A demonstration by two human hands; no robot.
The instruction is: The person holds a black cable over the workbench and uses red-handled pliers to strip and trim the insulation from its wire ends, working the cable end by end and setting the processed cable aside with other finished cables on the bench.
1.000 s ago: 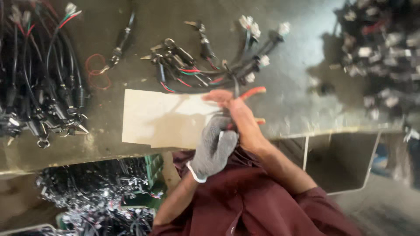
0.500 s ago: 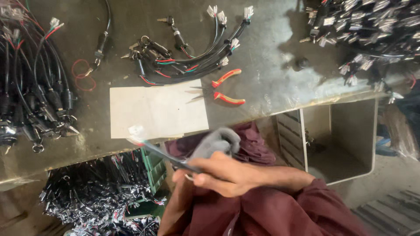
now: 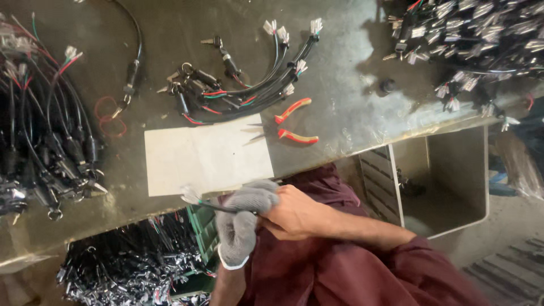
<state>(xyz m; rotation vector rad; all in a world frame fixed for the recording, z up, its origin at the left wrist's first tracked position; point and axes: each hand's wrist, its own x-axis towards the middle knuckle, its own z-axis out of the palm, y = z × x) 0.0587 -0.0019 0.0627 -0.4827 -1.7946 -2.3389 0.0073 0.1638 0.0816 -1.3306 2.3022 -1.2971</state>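
My left hand (image 3: 242, 218), in a grey knit glove, and my bare right hand (image 3: 294, 212) meet just below the table's front edge, above my maroon-clad lap. Together they grip a thin black cable (image 3: 218, 207). Its white connector end (image 3: 190, 195) sticks out to the left, over the edge of a white sheet (image 3: 207, 156). Red-and-yellow handled pliers (image 3: 294, 122) lie on the metal table beyond the sheet, with neither hand touching them. A bundle of black cables with keys and white plugs (image 3: 243, 85) lies behind the pliers.
A large heap of black cables (image 3: 45, 130) covers the table's left side, and another pile of connectors (image 3: 470, 39) lies at the top right. Red rubber bands (image 3: 107, 116) lie near the sheet. A metal bin (image 3: 447, 175) hangs at the right edge. A green crate of cables (image 3: 141, 260) stands below.
My hands have drawn back from the table top to the front edge with a cable between them. The pliers now lie on the table where the hands were.
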